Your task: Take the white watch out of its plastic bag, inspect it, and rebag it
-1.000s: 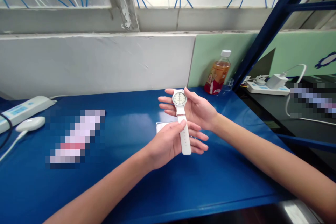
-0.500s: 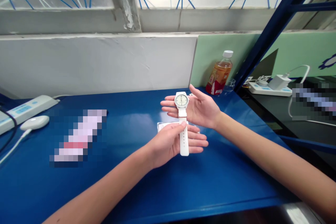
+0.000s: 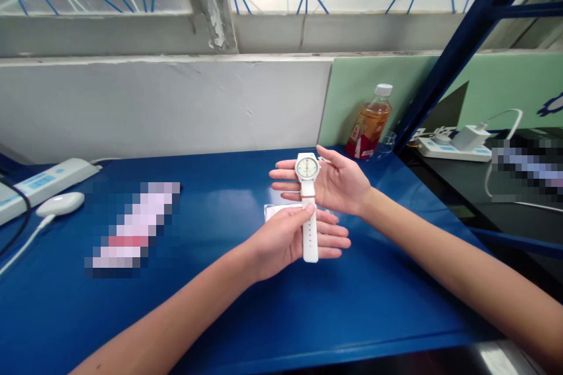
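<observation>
Watch [image 3: 308, 187] in white is held above the blue tabletop [image 3: 211, 316], extended lengthwise, with its round dial turned up at the far end. Its strap is laid across the left hand [image 3: 281, 240], where it is pinned under the thumb; the remaining fingers are stretched nearly straight and slightly spread beneath it, and the strap's tip is left projecting past them. The case is placed in front of the right hand [image 3: 343, 184], which is spread wide, palm up, with thumb raised and nothing clasped; whether the case is supported by its fingers cannot be told.

The pale dial is ringed by a smooth, rounded case. The strap is flat and matte, pierced by a row of small holes and crossed near the case by a thin brownish band. Partly covered by the left hand, a flat, pale object [image 3: 273, 210] with a clear rim is seen on the glossy tabletop, where light is softly reflected. Amber liquid is contained in a transparent bottle [image 3: 368, 123], capped in white and wrapped with a red-based label.
</observation>
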`<state>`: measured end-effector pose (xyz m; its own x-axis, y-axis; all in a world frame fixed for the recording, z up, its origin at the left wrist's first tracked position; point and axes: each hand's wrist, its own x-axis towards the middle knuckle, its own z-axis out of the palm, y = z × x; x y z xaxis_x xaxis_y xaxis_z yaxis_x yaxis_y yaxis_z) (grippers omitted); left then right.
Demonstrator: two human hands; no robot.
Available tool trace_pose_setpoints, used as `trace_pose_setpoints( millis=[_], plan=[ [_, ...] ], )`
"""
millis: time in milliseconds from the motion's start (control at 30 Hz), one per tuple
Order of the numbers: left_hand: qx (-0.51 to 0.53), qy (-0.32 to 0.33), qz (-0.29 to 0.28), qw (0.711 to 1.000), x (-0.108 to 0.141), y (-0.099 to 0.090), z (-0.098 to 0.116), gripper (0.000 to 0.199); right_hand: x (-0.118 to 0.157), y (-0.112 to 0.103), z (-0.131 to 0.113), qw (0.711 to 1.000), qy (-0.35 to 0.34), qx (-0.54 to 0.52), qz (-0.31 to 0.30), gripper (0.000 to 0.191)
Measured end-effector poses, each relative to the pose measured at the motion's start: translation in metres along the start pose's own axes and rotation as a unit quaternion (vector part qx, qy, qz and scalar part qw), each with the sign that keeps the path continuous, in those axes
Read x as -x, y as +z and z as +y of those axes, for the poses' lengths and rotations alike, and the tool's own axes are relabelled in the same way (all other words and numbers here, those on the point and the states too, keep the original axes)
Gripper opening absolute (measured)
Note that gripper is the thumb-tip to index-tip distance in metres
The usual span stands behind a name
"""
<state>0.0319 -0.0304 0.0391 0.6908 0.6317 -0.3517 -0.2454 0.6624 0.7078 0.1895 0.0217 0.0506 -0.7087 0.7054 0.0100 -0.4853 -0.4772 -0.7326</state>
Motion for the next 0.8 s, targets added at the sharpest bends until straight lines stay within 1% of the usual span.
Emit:
trace_pose_setpoints(
  millis=[100, 200, 267, 333, 400, 500, 567, 633, 667, 800],
  plan=[
    [-0.008, 0.003, 0.012, 1.000, 0.0003, 0.0006, 0.0007, 0.042, -0.0007, -0.0009, 0.0002, 1.000, 0.005, 0.000, 0.010, 0.054],
    [-0.014, 0.013, 0.017, 1.000, -0.0004, -0.0012, 0.0007, 0.038, -0.0021, -0.0009, 0.0001, 0.999, 0.008, 0.006, 0.044, 0.049],
    [-0.016, 0.026, 0.020, 0.999, -0.0013, -0.0034, 0.0002, 0.033, -0.0032, -0.0008, -0.0002, 0.998, -0.002, 0.002, 0.070, 0.047],
    [-0.024, 0.048, 0.025, 0.998, -0.0021, -0.0054, -0.0009, 0.026, -0.0043, -0.0014, -0.0006, 0.995, -0.024, -0.007, 0.093, 0.043],
    [-0.040, 0.074, 0.030, 0.996, -0.0026, -0.0061, -0.0024, 0.022, -0.0054, -0.0032, -0.0004, 0.992, -0.055, -0.011, 0.117, 0.034],
    [-0.055, 0.099, 0.039, 0.993, -0.0026, -0.0046, -0.0050, 0.023, -0.0075, -0.0066, 0.0020, 0.982, -0.108, 0.007, 0.154, 0.018],
    [-0.051, 0.097, 0.035, 0.993, -0.0021, -0.0028, -0.0061, 0.023, -0.0086, -0.0077, 0.0044, 0.977, -0.137, 0.027, 0.164, 0.015],
    [-0.045, 0.087, 0.018, 0.995, -0.0011, -0.0011, -0.0064, 0.026, -0.0089, -0.0072, 0.0064, 0.977, -0.144, 0.041, 0.154, 0.017],
    [-0.044, 0.080, 0.008, 0.996, -0.0005, -0.0005, -0.0063, 0.028, -0.0085, -0.0063, 0.0070, 0.980, -0.135, 0.046, 0.141, 0.018],
    [-0.045, 0.064, -0.014, 0.997, 0.0011, 0.0002, -0.0057, 0.030, -0.0041, -0.0008, 0.0061, 0.995, -0.061, 0.057, 0.048, 0.028]
  ],
)
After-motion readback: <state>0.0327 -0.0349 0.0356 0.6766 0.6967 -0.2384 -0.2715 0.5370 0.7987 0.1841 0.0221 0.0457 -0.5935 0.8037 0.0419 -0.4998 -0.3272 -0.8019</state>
